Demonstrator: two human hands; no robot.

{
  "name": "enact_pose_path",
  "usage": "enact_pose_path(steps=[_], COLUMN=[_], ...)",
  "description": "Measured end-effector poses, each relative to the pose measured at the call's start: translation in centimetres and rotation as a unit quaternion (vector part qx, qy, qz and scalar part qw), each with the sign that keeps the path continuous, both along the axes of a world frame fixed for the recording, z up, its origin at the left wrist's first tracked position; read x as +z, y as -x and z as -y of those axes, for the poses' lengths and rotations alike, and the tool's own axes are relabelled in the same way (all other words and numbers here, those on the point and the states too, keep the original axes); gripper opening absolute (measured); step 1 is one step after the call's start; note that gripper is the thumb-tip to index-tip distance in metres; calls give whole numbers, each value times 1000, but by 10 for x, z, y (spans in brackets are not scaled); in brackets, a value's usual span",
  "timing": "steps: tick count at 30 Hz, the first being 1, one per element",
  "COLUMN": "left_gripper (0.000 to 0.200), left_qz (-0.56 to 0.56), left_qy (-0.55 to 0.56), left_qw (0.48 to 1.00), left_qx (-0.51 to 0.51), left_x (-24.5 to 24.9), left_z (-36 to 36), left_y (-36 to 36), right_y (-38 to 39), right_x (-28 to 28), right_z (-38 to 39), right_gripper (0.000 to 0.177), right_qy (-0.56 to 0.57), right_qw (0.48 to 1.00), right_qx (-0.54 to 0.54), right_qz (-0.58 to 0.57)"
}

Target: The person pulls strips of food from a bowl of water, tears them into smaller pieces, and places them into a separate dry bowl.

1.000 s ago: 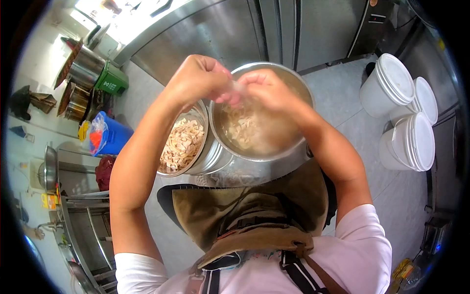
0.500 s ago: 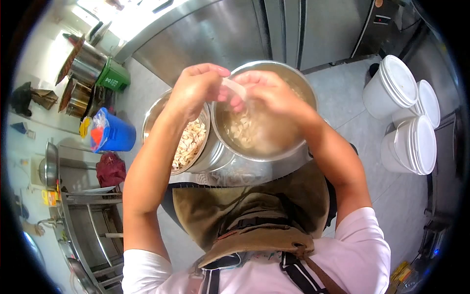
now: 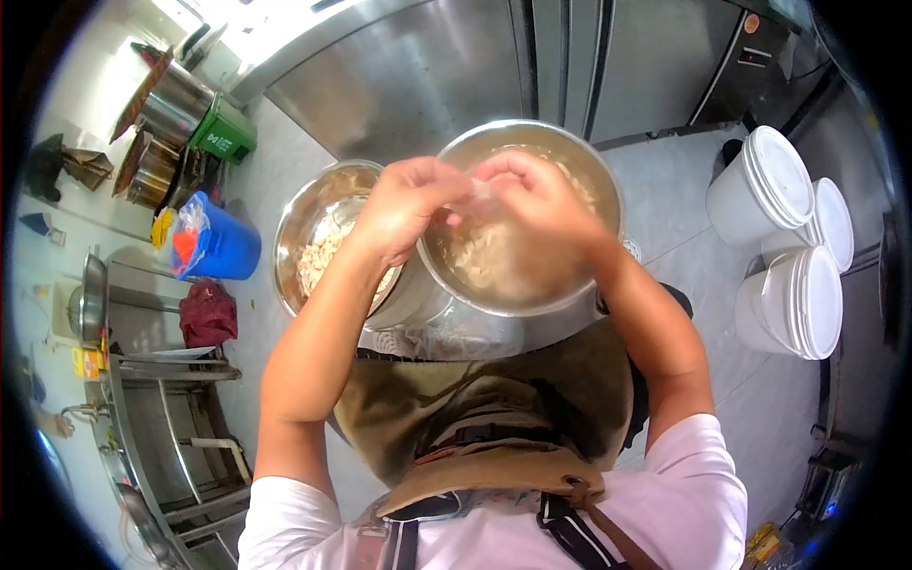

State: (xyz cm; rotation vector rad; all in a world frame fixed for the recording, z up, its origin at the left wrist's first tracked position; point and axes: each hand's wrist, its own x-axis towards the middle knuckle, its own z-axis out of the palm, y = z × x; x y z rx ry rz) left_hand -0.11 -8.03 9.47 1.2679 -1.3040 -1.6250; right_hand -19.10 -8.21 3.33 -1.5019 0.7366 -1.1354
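Note:
Over the left rim of a large steel bowl (image 3: 617, 190) of cloudy water, my two hands meet. Between their fingertips is a small pale, translucent piece (image 3: 483, 190), its outline blurred. My left hand (image 3: 415, 204) pinches it from the left, my right hand (image 3: 537, 195) from the right. Pale pieces (image 3: 480, 261) lie in the water below. To the left, a second steel bowl (image 3: 285, 218) holds many cut pale pieces (image 3: 323, 255); my left forearm covers part of it.
White lidded buckets (image 3: 760, 190) stand on the floor at the right. On the left are a blue bin (image 3: 223, 239), a green bin (image 3: 226, 130), a dark red bag (image 3: 207, 313) and a metal rack (image 3: 180, 370). Steel cabinets (image 3: 408, 85) stand beyond the bowls.
My hands have come closer together, and the piece between them shows less. My left hand and forearm have shifted right, uncovering more of the left bowl. The view has shifted slightly.

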Motion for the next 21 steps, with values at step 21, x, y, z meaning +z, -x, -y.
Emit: enact_pose_path(steps=[21], left_gripper=[12], left_qz=[-75], left_qy=[-47], left_qw=[996], left_qx=[-31], left_x=[-23], left_z=[8], left_y=[-1], right_y=[4], right_x=[-13], right_z=[-12], right_gripper=[6], right_qy=[-15], right_qw=[996], right_qx=[-81], right_qz=[-24])
